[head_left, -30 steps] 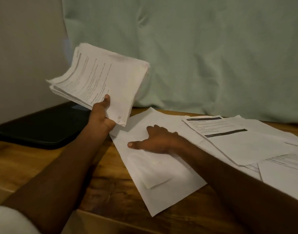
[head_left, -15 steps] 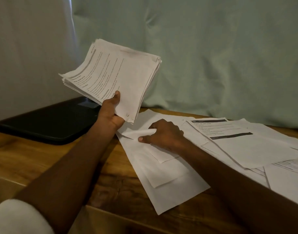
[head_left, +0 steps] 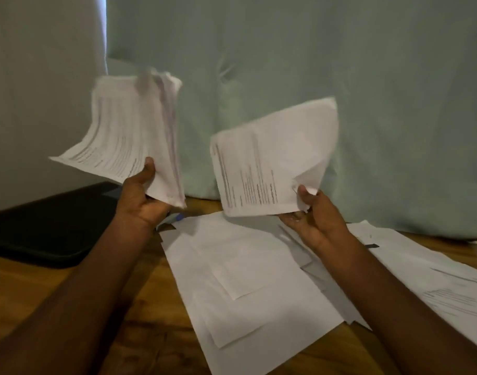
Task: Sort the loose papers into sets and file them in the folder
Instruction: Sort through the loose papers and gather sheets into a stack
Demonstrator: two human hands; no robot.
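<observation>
Above table (head_left: 69, 288): left hand (head_left: 144, 196) grips stack (head_left: 132, 142), right hand (head_left: 317, 215) one sheet (head_left: 272, 163).

A makeshift paperwork spot in what looks like a home room is suggested, though the kind of room cannot be fixed with certainty. A wooden counter (head_left: 69, 293) with warm, visible grain is seen across the lower frame, strewn with printed sheets (head_left: 245, 280). A pale green cloth (head_left: 313, 63) is hung behind it, a plain wall (head_left: 42, 77) fills the upper left, and a black folder (head_left: 50, 228) lies at the left.
</observation>
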